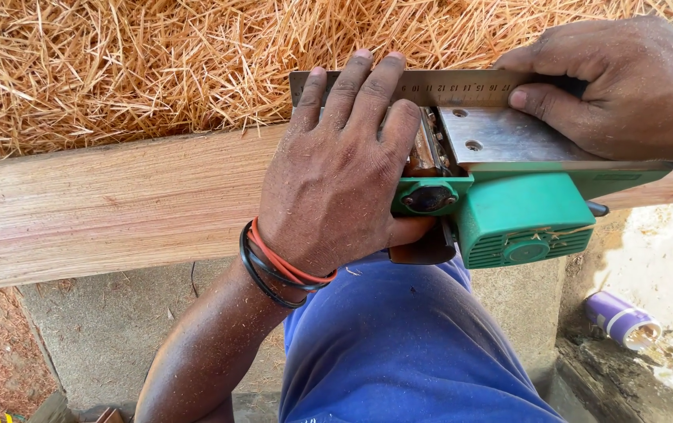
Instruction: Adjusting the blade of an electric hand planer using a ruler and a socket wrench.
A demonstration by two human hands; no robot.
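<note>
A green electric planer point(521, 211) lies upside down on a long wooden plank point(109, 204), its metal sole plate point(509, 135) facing up. My left hand point(336, 168) lies flat over the planer's front end, fingertips pressing a steel ruler point(438, 84) that stands on edge along the sole's far side. My right hand point(626, 82) rests on the rear of the sole and pinches the ruler's right part. Between my hands the cutter drum point(424, 153) shows in its slot.
A thick heap of straw-coloured wood shavings point(117, 63) lies beyond the plank. Blue trousers point(399, 352) fill the bottom centre. A purple and white tube point(622, 319) lies on the dusty concrete floor at right.
</note>
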